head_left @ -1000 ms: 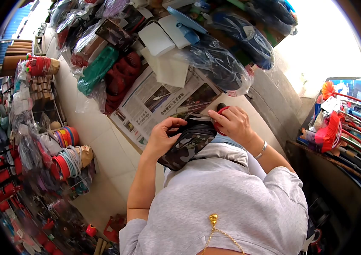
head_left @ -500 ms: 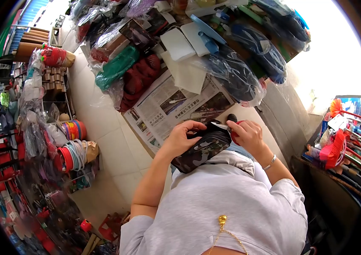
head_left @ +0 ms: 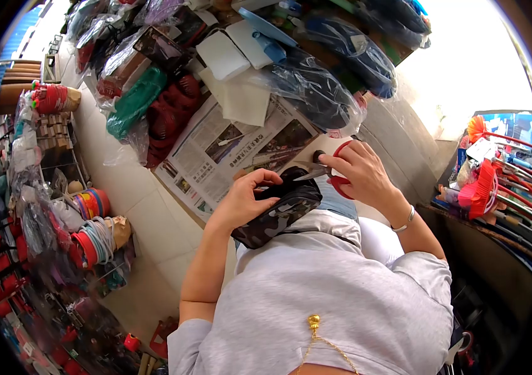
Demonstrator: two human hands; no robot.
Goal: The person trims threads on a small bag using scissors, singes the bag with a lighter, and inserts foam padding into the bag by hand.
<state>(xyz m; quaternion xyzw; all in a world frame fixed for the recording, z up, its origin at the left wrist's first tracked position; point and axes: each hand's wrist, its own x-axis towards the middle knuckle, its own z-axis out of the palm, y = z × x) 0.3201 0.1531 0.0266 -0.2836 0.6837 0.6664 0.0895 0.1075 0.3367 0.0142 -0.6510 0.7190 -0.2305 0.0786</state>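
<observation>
My left hand [head_left: 244,199] grips the upper left side of a dark camouflage pouch [head_left: 278,214], thumb and fingers at its open top. The pouch rests tilted against my lap, and its inside is too dark to make out. In my right hand [head_left: 363,174] is a pair of scissors [head_left: 341,181] with red handles. Their blades point left toward the pouch's opening and look slightly spread. Whether the tips touch the pouch I cannot tell.
Beyond my hands lies a newspaper [head_left: 228,147] with a cream sheet [head_left: 234,103] on it. Plastic-wrapped dark shoes [head_left: 313,87] and a green bundle [head_left: 137,103] are behind. Brushes and brooms [head_left: 485,187] stand at right; crowded shelves [head_left: 34,200] line the left.
My right hand has drawn the scissors up and away from the pouch, so their blades and handles show more. The left hand still holds the pouch. The whole view has shifted a little.
</observation>
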